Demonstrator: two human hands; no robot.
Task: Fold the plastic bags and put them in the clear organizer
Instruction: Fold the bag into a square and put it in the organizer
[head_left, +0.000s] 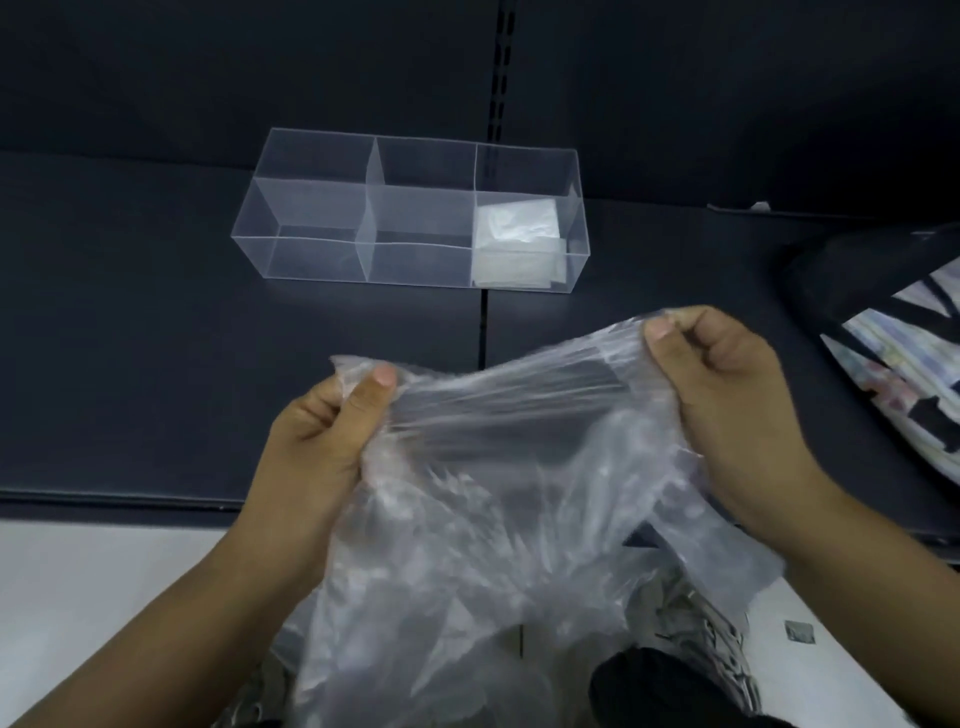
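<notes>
Fig. 1. Plastic bag (498, 467) held up for folding
I see the left hand (322, 431) and right hand (727, 400) each pinching an upper corner, apparently to pull it flat; the clear organizer (317, 260) stands beyond, folded bags (511, 234) in its right-end compartment

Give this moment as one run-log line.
phase: bag unfolded | left hand: pinches bag | right hand: pinches bag | organizer: folded bags, right end

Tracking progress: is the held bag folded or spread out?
Spread, not folded: left hand and right hand pinch the plastic bag by its top edge; it hangs loose.
</notes>
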